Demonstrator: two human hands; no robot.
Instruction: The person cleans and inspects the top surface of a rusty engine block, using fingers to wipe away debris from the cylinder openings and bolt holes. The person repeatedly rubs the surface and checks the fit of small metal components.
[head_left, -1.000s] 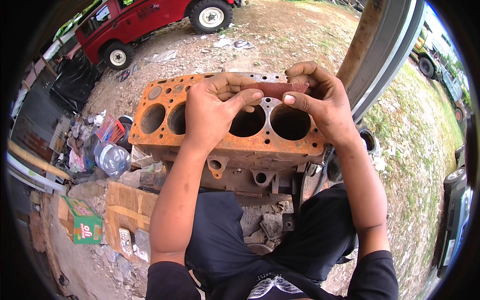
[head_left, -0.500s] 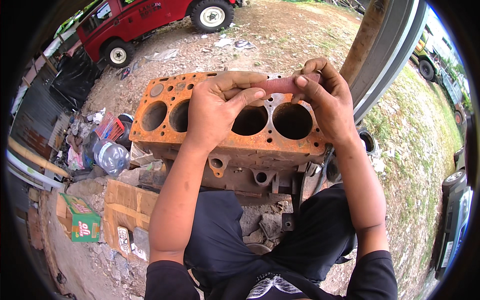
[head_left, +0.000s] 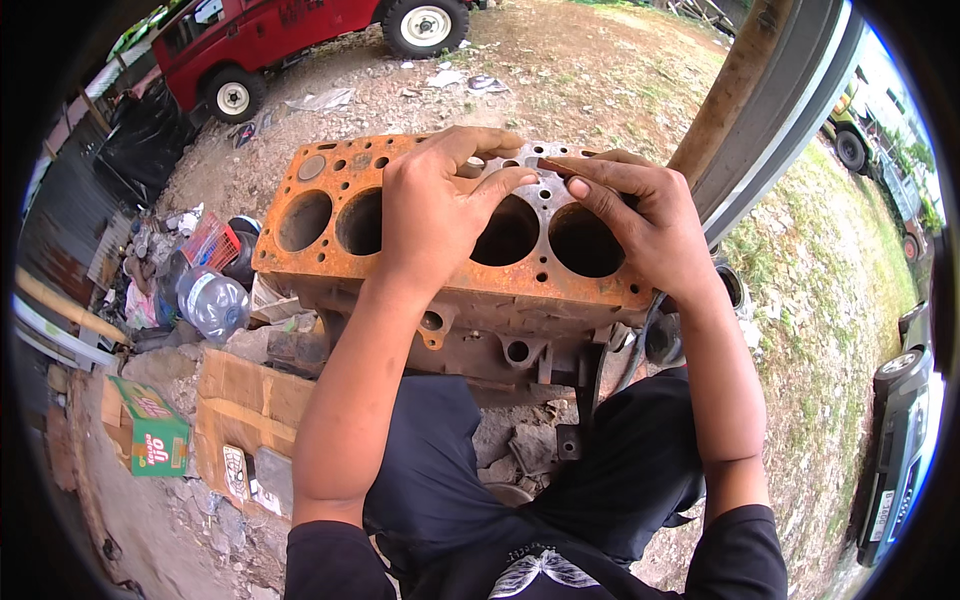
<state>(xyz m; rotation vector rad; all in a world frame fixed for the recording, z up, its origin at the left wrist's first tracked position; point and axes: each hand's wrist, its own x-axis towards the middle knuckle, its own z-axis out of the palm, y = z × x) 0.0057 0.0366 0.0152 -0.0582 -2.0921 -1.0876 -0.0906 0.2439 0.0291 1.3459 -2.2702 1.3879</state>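
Note:
A rusty orange engine block (head_left: 450, 283) stands in front of me, its flat top pierced by large round cylinder bores and small bolt holes. Part of that top, between my hands, is bare grey metal. My right hand (head_left: 645, 215) pinches a reddish-brown strip of sandpaper (head_left: 556, 166) over the right part of the block. The strip is seen nearly edge-on and mostly covered by the fingers. Just left of it, my left hand (head_left: 430, 215) hovers above the middle bores, thumb and forefinger apart with nothing between them.
A wooden post (head_left: 730, 90) and a grey metal beam rise beyond my right hand. Cardboard (head_left: 250, 400), a green box (head_left: 150, 430) and a clear plastic bottle (head_left: 213, 303) lie at left. A red car (head_left: 270, 45) is parked behind; a dark bracket (head_left: 570, 440) hangs between my knees.
My left hand has let go of the sandpaper's left end. The strip has turned from face-on to nearly edge-on in my right hand, which is slightly lower.

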